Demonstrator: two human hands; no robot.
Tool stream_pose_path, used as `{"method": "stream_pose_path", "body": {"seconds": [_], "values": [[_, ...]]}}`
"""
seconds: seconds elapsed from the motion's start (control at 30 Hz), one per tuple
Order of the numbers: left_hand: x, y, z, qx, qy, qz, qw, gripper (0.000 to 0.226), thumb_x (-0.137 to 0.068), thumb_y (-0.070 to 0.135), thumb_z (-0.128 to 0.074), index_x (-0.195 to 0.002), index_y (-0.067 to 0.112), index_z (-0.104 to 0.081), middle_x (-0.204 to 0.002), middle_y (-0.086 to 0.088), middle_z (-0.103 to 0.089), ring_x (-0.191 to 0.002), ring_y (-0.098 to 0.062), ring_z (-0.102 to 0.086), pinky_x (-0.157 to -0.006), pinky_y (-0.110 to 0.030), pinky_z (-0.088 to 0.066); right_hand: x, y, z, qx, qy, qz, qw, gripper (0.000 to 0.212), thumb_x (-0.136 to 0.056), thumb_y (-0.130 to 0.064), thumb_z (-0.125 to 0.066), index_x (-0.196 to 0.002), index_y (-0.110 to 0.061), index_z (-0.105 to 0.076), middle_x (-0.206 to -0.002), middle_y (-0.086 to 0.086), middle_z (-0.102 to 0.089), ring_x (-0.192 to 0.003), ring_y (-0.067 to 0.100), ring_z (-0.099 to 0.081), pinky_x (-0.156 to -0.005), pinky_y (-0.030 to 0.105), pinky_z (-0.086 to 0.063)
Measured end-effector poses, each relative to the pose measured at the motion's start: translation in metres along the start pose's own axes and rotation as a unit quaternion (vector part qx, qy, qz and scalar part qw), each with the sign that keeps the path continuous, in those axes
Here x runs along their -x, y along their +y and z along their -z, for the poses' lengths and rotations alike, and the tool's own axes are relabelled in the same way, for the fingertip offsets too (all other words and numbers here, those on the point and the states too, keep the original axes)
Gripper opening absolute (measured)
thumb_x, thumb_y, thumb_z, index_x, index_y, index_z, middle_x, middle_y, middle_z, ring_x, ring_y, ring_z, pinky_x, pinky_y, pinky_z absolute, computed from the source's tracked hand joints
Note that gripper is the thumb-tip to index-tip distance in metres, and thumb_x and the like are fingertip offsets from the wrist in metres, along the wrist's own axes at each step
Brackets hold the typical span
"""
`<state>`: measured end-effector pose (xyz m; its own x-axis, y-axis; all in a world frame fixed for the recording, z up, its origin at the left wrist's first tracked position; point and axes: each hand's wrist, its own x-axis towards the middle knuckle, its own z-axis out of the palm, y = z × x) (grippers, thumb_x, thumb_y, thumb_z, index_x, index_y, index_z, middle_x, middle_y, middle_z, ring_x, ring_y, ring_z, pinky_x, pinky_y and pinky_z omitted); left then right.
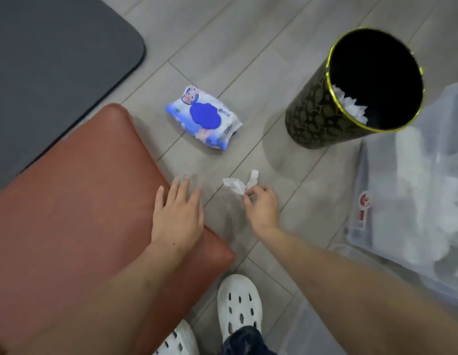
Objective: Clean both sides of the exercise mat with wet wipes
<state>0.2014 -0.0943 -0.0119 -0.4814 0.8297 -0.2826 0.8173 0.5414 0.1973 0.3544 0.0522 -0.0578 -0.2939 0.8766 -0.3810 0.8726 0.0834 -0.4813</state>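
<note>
Wipes pack [204,118] reads "100"; right hand [261,209] pinches a crumpled wipe [240,184], left hand [177,216] flat.

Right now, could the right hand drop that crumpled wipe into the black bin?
Probably yes: the right hand pinches the wipe, the bin stands open-topped ahead, and only bare floor lies between.

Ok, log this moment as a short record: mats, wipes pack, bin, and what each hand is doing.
mats: reddish-brown mat near the person; dark grey mat beyond it
left hand: fingers straight, over the reddish-brown mat's edge
right hand: pinches a crumpled wipe
wipes pack: lies on the floor, lid closed
bin: black with gold rim, white wipes inside
</note>
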Motion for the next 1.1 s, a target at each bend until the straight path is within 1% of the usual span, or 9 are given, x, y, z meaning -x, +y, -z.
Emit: {"method": "stream_pose_path", "body": {"seconds": [0.2, 0.37, 0.6, 0.73, 0.8, 0.9, 0.97, 1.03, 1.1], "values": [[0.004, -0.011, -0.032, -0.019, 0.012, -0.023, 0.999, 0.049, -0.095, 0.034, -0.036, -0.135, 0.021, -0.061, -0.159, -0.009, -0.044, -0.152, -0.026, -0.034, -0.124, -0.055, -0.019, -0.022, 0.026, -0.053, 0.013, 0.012, 0.038, 0.999, 0.006, -0.084, -0.009, -0.070, -0.088, -0.014, -0.072, -0.106, 0.005, -0.054, -0.104, 0.024, -0.052, -0.090, 0.029, -0.044], [0.004, -0.008, -0.015, -0.005, -0.035, 0.013, 0.999, 0.043, -0.097, 0.028, -0.045, -0.136, 0.020, -0.061, -0.162, -0.010, -0.040, -0.154, -0.028, -0.030, -0.126, -0.053, -0.018, -0.010, 0.027, -0.035, 0.007, -0.004, 0.058, 0.998, 0.006, -0.085, -0.008, -0.068, -0.088, -0.012, -0.072, -0.095, 0.002, -0.060, -0.092, 0.026, -0.060, -0.078, 0.038, -0.053], [-0.015, 0.040, 0.093, 0.025, -0.004, 0.013, 1.000, 0.041, -0.090, 0.020, -0.060, -0.131, 0.017, -0.066, -0.153, -0.014, -0.051, -0.145, -0.032, -0.045, -0.119, -0.055, -0.034, -0.002, -0.045, 0.127, -0.094, 0.135, 0.130, 0.978, 0.008, -0.086, -0.010, -0.071, -0.091, -0.015, -0.072, -0.092, -0.002, -0.058, -0.078, 0.016, -0.058, -0.071, 0.025, -0.047], [-0.048, 0.077, 0.157, 0.051, 0.038, 0.007, 0.998, 0.039, -0.087, 0.014, -0.066, -0.126, 0.012, -0.068, -0.147, -0.017, -0.056, -0.138, -0.034, -0.052, -0.108, -0.056, -0.045, -0.032, -0.069, 0.226, -0.101, 0.233, 0.082, 0.964, 0.007, -0.087, -0.008, -0.069, -0.087, -0.015, -0.071, -0.093, -0.003, -0.054, -0.073, -0.002, -0.051, -0.068, 0.012, -0.042], [-0.061, 0.092, 0.178, 0.053, 0.064, -0.011, 0.996, 0.036, -0.086, 0.013, -0.068, -0.122, 0.010, -0.068, -0.142, -0.018, -0.059, -0.130, -0.036, -0.058, -0.100, -0.053, -0.049, -0.054, -0.074, 0.260, -0.109, 0.246, 0.054, 0.961, 0.007, -0.089, -0.012, -0.066, -0.089, -0.018, -0.070, -0.098, -0.004, -0.052, -0.076, -0.003, -0.051, -0.071, 0.019, -0.046], [-0.069, 0.108, 0.207, 0.050, 0.100, -0.030, 0.993, 0.029, -0.089, 0.021, -0.057, -0.114, 0.012, -0.070, -0.128, -0.017, -0.065, -0.114, -0.032, -0.061, -0.087, -0.044, -0.053, -0.085, -0.077, 0.288, -0.056, 0.193, -0.022, 0.979, 0.019, -0.094, -0.025, -0.059, -0.112, -0.024, -0.064, -0.116, -0.001, -0.052, -0.093, 0.011, -0.055, -0.079, 0.029, -0.044], [-0.070, 0.113, 0.221, 0.055, 0.100, -0.036, 0.993, 0.026, -0.084, 0.017, -0.069, -0.109, 0.012, -0.072, -0.120, -0.017, -0.068, -0.103, -0.032, -0.064, -0.080, -0.042, -0.055, -0.099, -0.079, 0.300, -0.023, 0.133, -0.055, 0.989, 0.035, -0.095, -0.029, -0.057, -0.130, -0.023, -0.056, -0.127, 0.008, -0.052, -0.109, 0.025, -0.054, -0.087, 0.033, -0.044], [-0.069, 0.112, 0.231, 0.070, 0.074, -0.027, 0.994, 0.031, -0.080, 0.011, -0.077, -0.111, 0.012, -0.071, -0.126, -0.017, -0.066, -0.102, -0.034, -0.066, -0.084, -0.043, -0.053, -0.099, -0.087, 0.305, -0.015, 0.088, -0.051, 0.995, 0.038, -0.096, -0.023, -0.056, -0.134, -0.017, -0.055, -0.131, 0.014, -0.052, -0.120, 0.030, -0.050, -0.097, 0.037, -0.041], [-0.063, 0.107, 0.243, 0.088, 0.043, -0.006, 0.995, 0.031, -0.091, 0.015, -0.067, -0.122, 0.014, -0.067, -0.143, -0.014, -0.057, -0.114, -0.035, -0.061, -0.096, -0.044, -0.046, -0.083, -0.089, 0.300, -0.006, 0.033, -0.032, 0.999, 0.037, -0.094, -0.017, -0.057, -0.131, -0.014, -0.057, -0.129, 0.014, -0.055, -0.120, 0.031, -0.051, -0.096, 0.036, -0.042]]}}
